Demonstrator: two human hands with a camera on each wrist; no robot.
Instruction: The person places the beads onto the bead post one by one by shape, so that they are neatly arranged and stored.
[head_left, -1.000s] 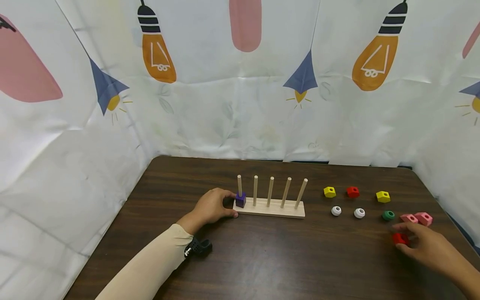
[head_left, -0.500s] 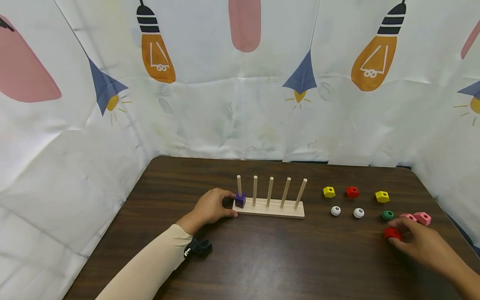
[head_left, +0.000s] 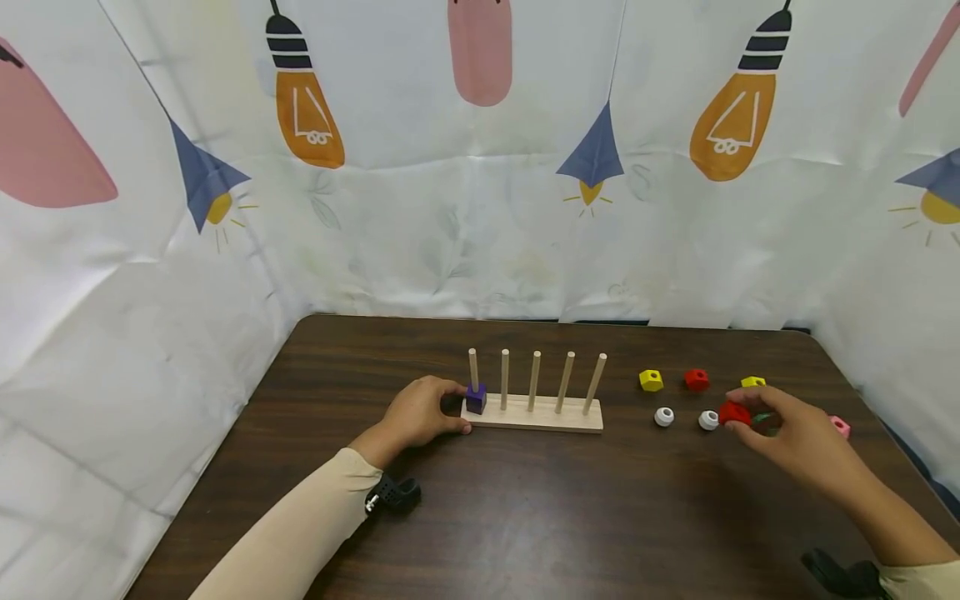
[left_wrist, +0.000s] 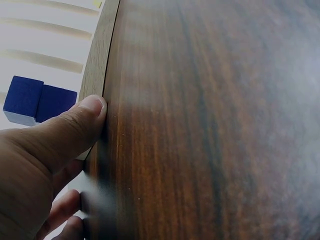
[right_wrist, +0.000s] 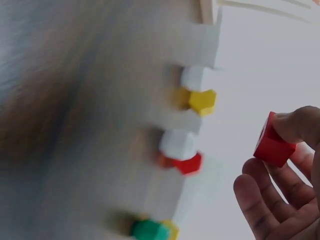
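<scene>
Left hand (head_left: 420,411) on the rack (head_left: 540,413), right hand (head_left: 798,437) with a red bead (head_left: 734,413).
The left thumb and fingers grip the rack's left end, where a purple block (head_left: 476,400) sits low on the leftmost of five pegs (head_left: 533,382). The right hand pinches its bead just beside a white bead (head_left: 708,421); another white bead (head_left: 663,417) lies nearer the rack. Farther back on the table (head_left: 562,517) are a yellow bead (head_left: 651,381), a second red bead (head_left: 697,380) and a partly hidden yellow one. The right hand also partly covers a green bead (head_left: 763,420) and a pink bead (head_left: 841,427).
</scene>
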